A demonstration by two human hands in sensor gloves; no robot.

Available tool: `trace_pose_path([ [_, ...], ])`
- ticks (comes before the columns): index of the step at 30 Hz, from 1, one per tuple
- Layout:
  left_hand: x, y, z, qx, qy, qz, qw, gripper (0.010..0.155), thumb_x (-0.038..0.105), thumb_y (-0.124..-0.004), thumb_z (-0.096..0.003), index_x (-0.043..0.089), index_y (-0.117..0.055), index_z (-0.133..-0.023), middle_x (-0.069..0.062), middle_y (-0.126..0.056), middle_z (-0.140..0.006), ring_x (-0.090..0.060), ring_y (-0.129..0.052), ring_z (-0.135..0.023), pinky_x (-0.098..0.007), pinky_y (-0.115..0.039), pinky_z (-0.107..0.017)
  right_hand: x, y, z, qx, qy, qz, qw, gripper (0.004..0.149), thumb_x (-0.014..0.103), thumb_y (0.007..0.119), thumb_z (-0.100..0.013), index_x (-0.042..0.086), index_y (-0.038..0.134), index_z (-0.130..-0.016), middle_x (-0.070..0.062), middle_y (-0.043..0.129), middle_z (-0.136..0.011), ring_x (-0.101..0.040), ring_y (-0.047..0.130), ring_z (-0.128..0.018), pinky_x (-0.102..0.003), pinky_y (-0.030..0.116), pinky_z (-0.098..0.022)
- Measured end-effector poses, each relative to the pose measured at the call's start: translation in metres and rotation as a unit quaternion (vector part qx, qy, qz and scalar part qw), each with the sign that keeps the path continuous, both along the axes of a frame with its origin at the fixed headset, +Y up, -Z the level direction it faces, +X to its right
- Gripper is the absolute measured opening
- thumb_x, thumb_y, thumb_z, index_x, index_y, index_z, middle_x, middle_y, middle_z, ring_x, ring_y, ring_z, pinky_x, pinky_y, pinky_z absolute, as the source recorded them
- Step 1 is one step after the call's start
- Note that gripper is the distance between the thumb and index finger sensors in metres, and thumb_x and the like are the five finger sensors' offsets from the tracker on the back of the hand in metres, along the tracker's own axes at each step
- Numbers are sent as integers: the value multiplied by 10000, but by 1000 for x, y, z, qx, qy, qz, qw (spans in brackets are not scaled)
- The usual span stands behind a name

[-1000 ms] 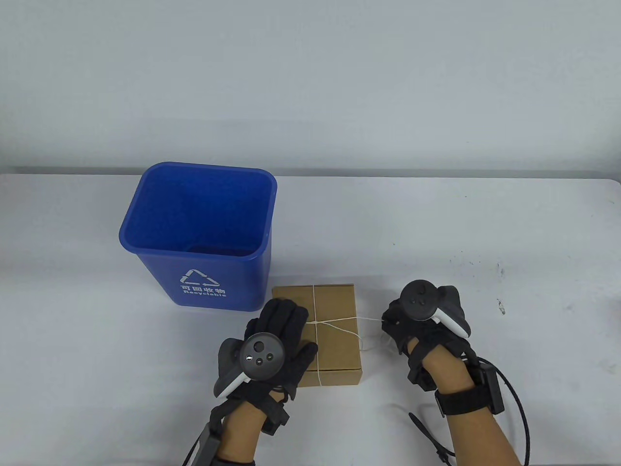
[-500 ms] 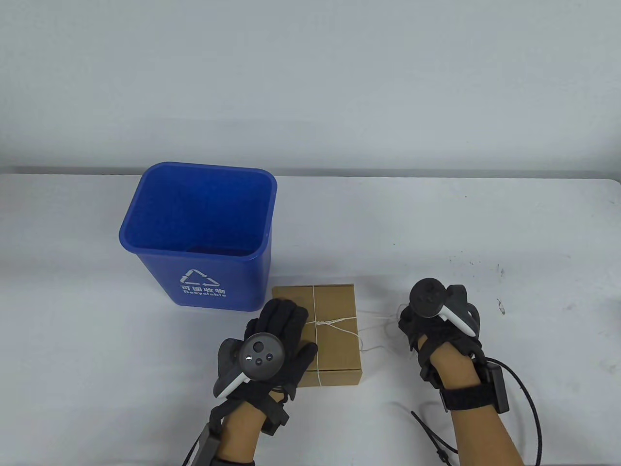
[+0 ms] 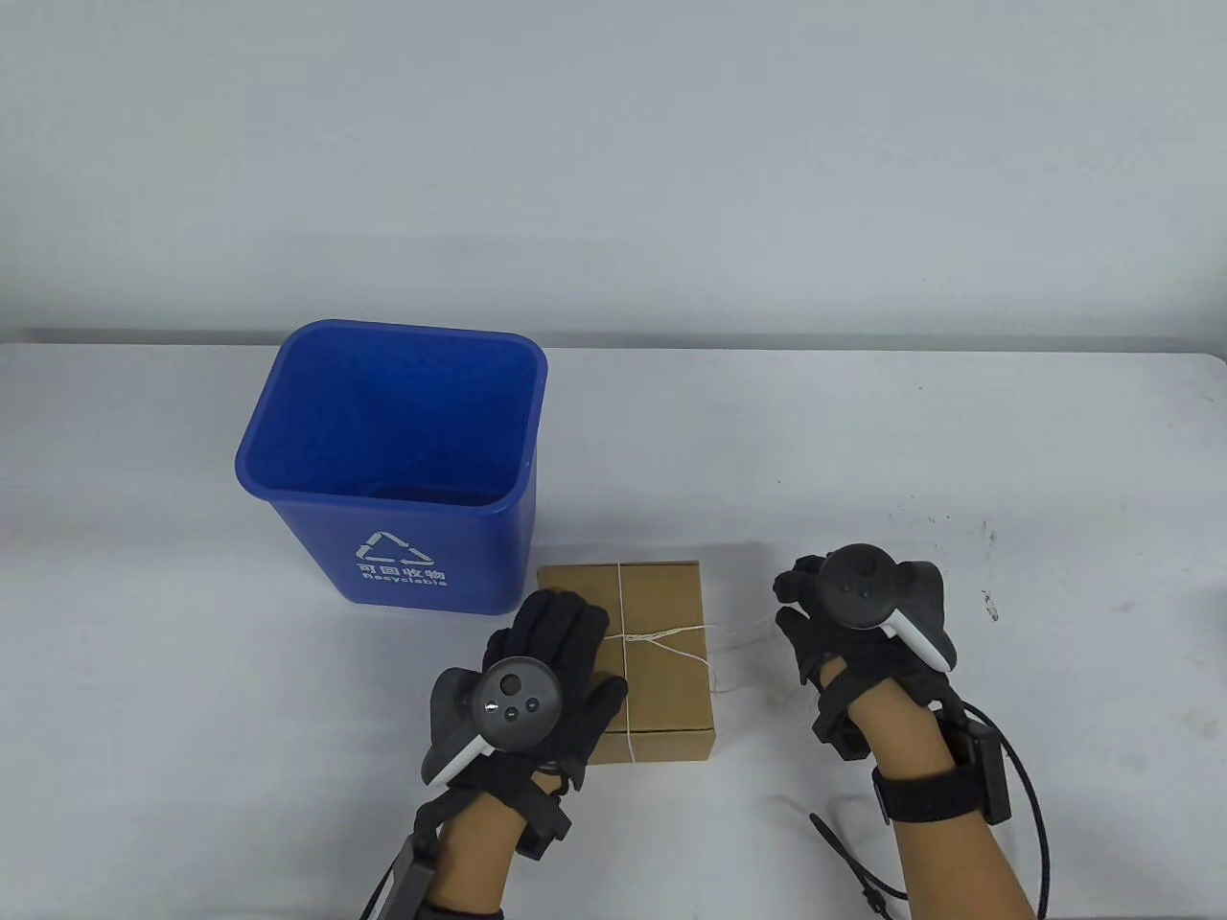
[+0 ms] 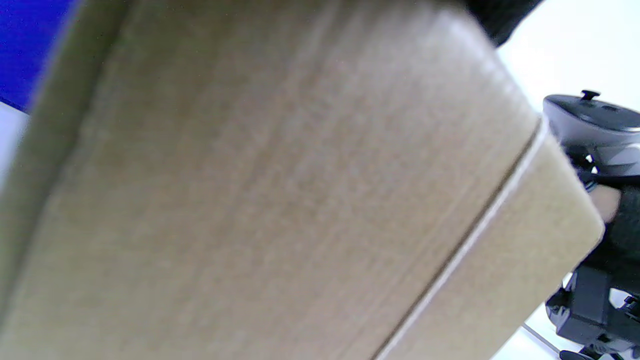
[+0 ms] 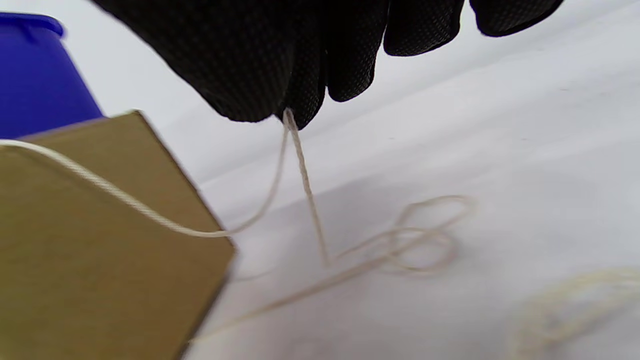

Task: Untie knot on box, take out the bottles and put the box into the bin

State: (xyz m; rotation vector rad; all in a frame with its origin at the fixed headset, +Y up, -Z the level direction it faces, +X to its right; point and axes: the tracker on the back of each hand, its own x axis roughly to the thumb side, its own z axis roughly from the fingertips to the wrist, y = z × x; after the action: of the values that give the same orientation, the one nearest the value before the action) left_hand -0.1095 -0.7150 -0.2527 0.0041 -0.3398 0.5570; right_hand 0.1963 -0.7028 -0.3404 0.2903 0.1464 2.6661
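Note:
A brown cardboard box (image 3: 661, 594) tied with white string (image 3: 661, 640) lies on the table in front of the blue bin (image 3: 393, 460). My left hand (image 3: 551, 661) rests flat on the box's left side, fingers straight. To the right of the box, my right hand (image 3: 800, 613) pinches a strand of the string (image 5: 300, 150) between its fingertips (image 5: 300, 107). Loose string lies in loops on the table (image 5: 420, 235). In the left wrist view the box's side (image 4: 280, 200) fills the frame. No bottles show.
The blue bin stands open just behind the box's left corner, with a white recycling mark (image 3: 395, 548) on its front. The white table (image 3: 863, 460) runs to the wall at the back. Cables (image 3: 1016, 767) trail from my right wrist.
My right hand has moved right, away from the box, then slightly up, drawing the string out with it. The left hand and box have stayed still.

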Motion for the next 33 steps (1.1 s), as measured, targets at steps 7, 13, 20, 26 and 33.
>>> trace_pose_path([
  [7,0,0,0,0,0,0,1000,783,548,-661,-522,202,-390,-1170,-50,-280,-1200,-410,-196,-1149,-785,-310,-722,-35,8,13,-2,91,-38,995,495,286,795,-470,97,740,-924,-152,566,-1044,-535,445,-979,-709,437,-638],
  [13,0,0,0,0,0,0,1000,782,547,-661,-523,202,-390,-1170,-41,-280,-1200,-409,-197,-1150,-785,-309,-722,-50,4,18,25,100,6,995,499,302,814,-463,93,759,-912,-147,590,-1036,-533,469,-975,-707,448,-638],
  [20,0,0,0,-1,0,0,1000,781,548,-660,-523,204,-389,-1170,-43,-279,-1200,-408,-196,-1150,-785,-308,-722,-49,-1,16,37,92,-1,995,387,305,814,-462,119,868,-797,-124,677,-994,-524,524,-964,-705,476,-630],
  [26,0,0,0,-1,0,0,1000,781,548,-661,-522,204,-390,-1169,-47,-280,-1200,-409,-197,-1150,-785,-308,-722,-38,-4,10,8,74,-1,997,373,310,811,-465,124,878,-782,-122,690,-988,-525,524,-965,-704,476,-631],
  [33,0,0,0,-1,0,0,1000,781,548,-661,-523,202,-390,-1169,-42,-280,-1200,-408,-195,-1150,-785,-308,-723,-13,-17,-2,-36,25,23,999,372,311,811,-465,121,881,-777,-126,696,-983,-530,520,-962,-706,474,-629],
])
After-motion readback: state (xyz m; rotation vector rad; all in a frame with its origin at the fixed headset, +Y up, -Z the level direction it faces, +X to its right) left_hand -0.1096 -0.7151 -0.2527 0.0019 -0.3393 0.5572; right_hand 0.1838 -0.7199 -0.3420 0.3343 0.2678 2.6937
